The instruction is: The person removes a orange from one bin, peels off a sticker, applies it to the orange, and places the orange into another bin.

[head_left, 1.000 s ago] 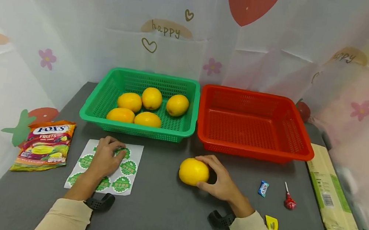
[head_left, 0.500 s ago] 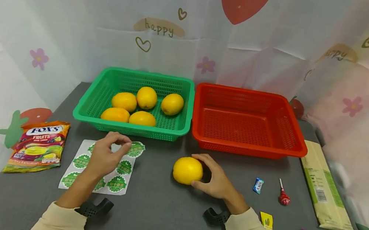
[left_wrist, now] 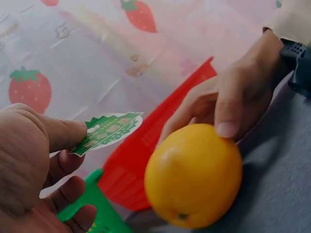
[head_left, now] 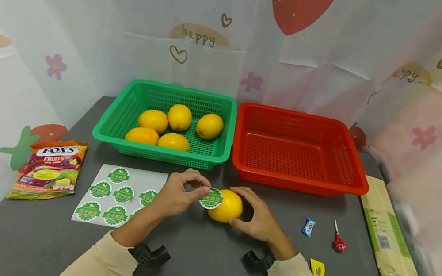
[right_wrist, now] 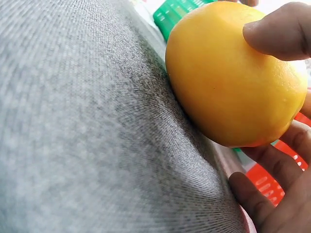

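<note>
Just below centre, the left hand [head_left: 179, 192] is pinching a green sticker [head_left: 212, 199] by its edge while the right hand [head_left: 258, 218] is gripping a yellow fruit [head_left: 230, 209], apparently steadying it.

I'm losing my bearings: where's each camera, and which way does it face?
Head: on the head, facing forward and down at the table; left hand and right hand show.
Left wrist: on that wrist, facing sticker and fruit; both hands show.
Right wrist: on that wrist, facing the fruit; right fingers show.
Both wrist views share the fruit.
</note>
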Demonstrator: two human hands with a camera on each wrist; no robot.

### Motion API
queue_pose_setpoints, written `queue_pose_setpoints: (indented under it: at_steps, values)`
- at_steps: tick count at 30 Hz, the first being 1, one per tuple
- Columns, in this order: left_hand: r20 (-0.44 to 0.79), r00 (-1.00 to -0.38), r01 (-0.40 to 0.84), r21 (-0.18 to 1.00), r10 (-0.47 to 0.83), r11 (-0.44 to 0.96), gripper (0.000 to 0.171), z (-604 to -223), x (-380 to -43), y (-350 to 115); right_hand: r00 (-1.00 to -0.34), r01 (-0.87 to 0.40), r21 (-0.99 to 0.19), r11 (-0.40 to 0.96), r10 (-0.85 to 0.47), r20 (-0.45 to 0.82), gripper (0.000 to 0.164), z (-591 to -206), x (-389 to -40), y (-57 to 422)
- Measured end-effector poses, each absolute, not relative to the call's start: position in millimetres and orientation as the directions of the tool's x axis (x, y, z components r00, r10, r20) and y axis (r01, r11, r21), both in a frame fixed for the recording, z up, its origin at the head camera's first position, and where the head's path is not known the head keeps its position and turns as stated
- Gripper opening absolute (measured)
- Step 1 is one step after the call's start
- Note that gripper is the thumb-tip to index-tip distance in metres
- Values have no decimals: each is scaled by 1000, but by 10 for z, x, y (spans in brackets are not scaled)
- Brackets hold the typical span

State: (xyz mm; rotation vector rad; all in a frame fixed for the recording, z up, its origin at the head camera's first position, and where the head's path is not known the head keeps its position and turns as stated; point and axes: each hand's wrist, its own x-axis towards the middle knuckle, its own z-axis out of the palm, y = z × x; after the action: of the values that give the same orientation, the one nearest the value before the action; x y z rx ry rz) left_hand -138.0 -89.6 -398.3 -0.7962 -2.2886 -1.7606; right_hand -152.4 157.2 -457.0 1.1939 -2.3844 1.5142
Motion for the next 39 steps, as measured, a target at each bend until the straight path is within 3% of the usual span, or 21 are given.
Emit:
queue_pose_setpoints:
  at_steps: [14,27,34,39]
  values:
    - [366,-868,444,875,336,192,5,-4148,-1443,-587,-712,-615,-754,230,-572,407,65,-4538,-1534,1591]
    - [447,-843,506,847,301,160,4,-4231,-1484,-501,-712,-619,-751,231,-568,413,65,-4499,-1546,1597]
    - [593,-782,622,762,195,180,22,-4450,-1547,-443,-695,-637,-745,198,-567,443,64,-4472,-1559,1584]
    - [676,-714,699,674,180,239,14,-4781,-1605,-432,-684,-649,-757,80,-498,533,49,-4635,-1532,1543]
